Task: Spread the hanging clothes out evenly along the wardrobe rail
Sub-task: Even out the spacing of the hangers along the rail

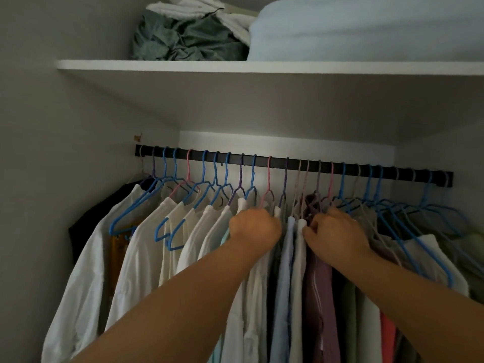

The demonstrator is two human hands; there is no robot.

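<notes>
A black wardrobe rail [277, 161] runs left to right under a white shelf. Several blue, pink and purple hangers [204, 169] hang along it with shirts. White shirts [146, 244] fill the left side, a pale blue shirt [285, 271] hangs in the middle, and mauve and dark garments [323, 284] hang to the right. My left hand [255, 226] grips the shoulder of a white garment near a pink hanger. My right hand [335, 231] grips the shoulders of the mauve garments. A narrow gap with the pale blue shirt lies between the hands.
The white shelf [183, 65] above holds a crumpled green cloth [188, 40] and a folded pale blue duvet [366, 30]. Wardrobe walls close in on the left and right. Empty blue hangers [419, 231] crowd the right end of the rail.
</notes>
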